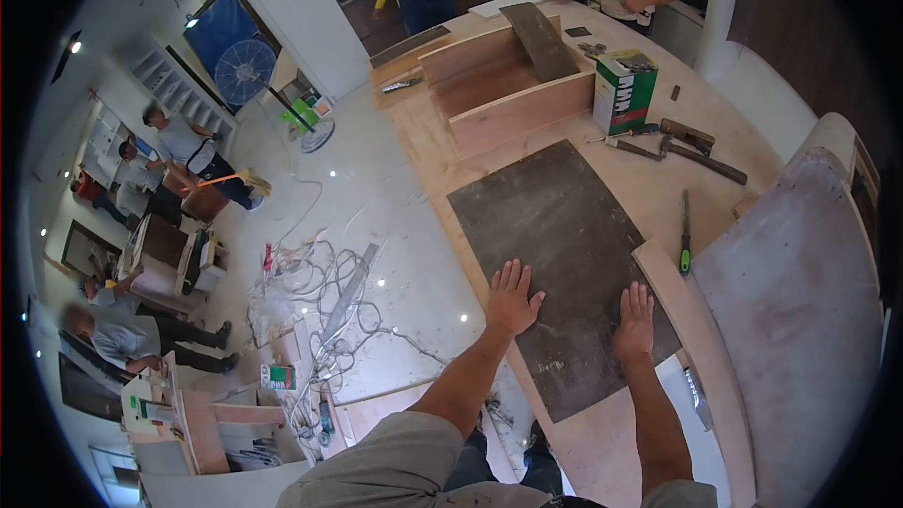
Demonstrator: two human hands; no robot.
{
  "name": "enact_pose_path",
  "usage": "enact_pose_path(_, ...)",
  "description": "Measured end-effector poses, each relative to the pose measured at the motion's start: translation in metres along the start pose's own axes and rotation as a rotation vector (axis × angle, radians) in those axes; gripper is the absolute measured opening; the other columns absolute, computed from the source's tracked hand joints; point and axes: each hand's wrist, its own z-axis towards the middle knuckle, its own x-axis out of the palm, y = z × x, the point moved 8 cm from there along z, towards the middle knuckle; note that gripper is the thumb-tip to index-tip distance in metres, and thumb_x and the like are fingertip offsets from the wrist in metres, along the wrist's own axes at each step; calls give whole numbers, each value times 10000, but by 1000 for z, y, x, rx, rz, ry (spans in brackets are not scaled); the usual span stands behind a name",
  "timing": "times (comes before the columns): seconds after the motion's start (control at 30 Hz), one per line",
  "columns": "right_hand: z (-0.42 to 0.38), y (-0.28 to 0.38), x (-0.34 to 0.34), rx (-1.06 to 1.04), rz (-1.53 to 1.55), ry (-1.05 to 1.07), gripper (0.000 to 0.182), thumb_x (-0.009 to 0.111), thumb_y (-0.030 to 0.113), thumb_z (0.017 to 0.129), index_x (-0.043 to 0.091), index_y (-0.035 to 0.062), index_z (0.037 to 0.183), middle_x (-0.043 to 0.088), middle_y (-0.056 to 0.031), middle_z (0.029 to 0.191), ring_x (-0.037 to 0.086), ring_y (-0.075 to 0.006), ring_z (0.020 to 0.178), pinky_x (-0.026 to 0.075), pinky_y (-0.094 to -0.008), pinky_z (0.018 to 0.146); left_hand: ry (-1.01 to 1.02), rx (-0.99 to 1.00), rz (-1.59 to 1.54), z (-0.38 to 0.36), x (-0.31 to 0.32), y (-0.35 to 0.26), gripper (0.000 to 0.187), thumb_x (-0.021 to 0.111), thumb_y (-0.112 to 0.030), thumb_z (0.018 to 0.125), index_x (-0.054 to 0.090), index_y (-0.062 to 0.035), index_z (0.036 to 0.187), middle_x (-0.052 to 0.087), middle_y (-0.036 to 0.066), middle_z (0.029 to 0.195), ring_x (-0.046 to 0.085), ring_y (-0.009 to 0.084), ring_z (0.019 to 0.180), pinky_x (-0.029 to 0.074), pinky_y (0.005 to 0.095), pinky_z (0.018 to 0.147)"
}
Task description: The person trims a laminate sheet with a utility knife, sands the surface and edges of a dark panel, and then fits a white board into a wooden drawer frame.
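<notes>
A dark brown rectangular sheet [555, 216] lies flat on the plywood worktop [433, 169]. My left hand [513, 299] rests palm down on its left edge, fingers stretched out. On the sheet's right side my right hand [635, 325] also lies flat, fingers extended, close to a curved wooden edge strip [691, 329]. Neither hand holds anything. Beyond the sheet stands an open wooden box frame [522, 103], with a dark strip [541, 42] leaning across it.
To the right are a green-and-white can [625, 94], a hammer [705, 160] and a green-handled tool [685, 245]. A curved panel [790, 263] rises at the right. Tangled cables [320, 292] cover the floor at left. Several people stand around the room.
</notes>
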Motion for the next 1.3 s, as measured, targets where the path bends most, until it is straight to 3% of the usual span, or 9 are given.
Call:
enact_pose_path(0.27,-199,82,68,57,-322,512,746,543,251,938,284,0,1592,231,-217,1677,133,-412,1576,102,-515,1284,-5,19,7,9,-6,-2,708,516,-488,1014,424,-28,1543,347,219,1634,280,357,1540,200,503,1263)
enact_pose_path(0.33,-228,115,29,-12,158,455,589,501,132,944,430,-113,1475,403,-334,1542,338,-480,1477,236,-533,1255,-6,16,-1,4,-6,0,710,515,-492,1014,427,-23,1539,346,220,1634,277,357,1541,201,503,1262)
enact_pose_path(0.37,-276,129,-3,-275,264,-56,541,486,59,948,441,-166,1437,487,-365,1463,445,-515,1407,344,-557,1220,-9,24,10,5,-4,2,712,512,-495,1015,425,-24,1542,339,219,1639,270,356,1544,197,502,1263)
enact_pose_path(0.6,-55,37,-109,1,154,-244,709,544,-89,801,413,-77,1499,354,-301,1597,296,-462,1516,197,-564,1264,17,5,-10,5,-2,2,707,522,-473,1019,401,-22,1550,311,221,1647,239,362,1551,179,503,1269)
enact_pose_path(0.87,-131,40,55,7,-448,109,795,635,292,908,323,-43,1558,242,-220,1667,118,-388,1583,75,-519,1302,4,56,-38,3,-8,-2,689,566,-453,999,438,-27,1526,339,215,1634,263,365,1540,206,510,1257)
enact_pose_path(0.97,-216,77,87,60,-197,753,725,600,283,892,387,-20,1515,289,-249,1630,195,-408,1555,149,-494,1280,-23,97,-28,4,-9,-7,692,564,-483,992,465,-44,1517,363,195,1630,298,351,1529,234,514,1246)
enact_pose_path(1.03,-249,104,39,-107,77,658,672,624,91,814,467,-29,1456,385,-286,1564,329,-438,1498,219,-513,1259,13,110,-24,4,-13,-9,693,557,-492,995,464,-52,1523,368,187,1629,300,345,1528,232,514,1247)
enact_pose_path(1.1,-264,93,-26,-73,475,45,507,608,74,979,508,45,1475,540,-257,1474,516,-448,1363,384,-567,1150,0,100,-11,4,-4,-5,696,554,-500,996,462,-60,1527,370,176,1631,298,335,1531,229,514,1249)
enact_pose_path(1.3,-86,40,-43,-15,104,-78,807,643,42,763,373,-79,1514,231,-262,1657,148,-421,1569,139,-564,1284,-39,108,-71,2,-10,-5,679,569,-474,997,472,-46,1515,353,178,1638,280,331,1539,228,503,1251)
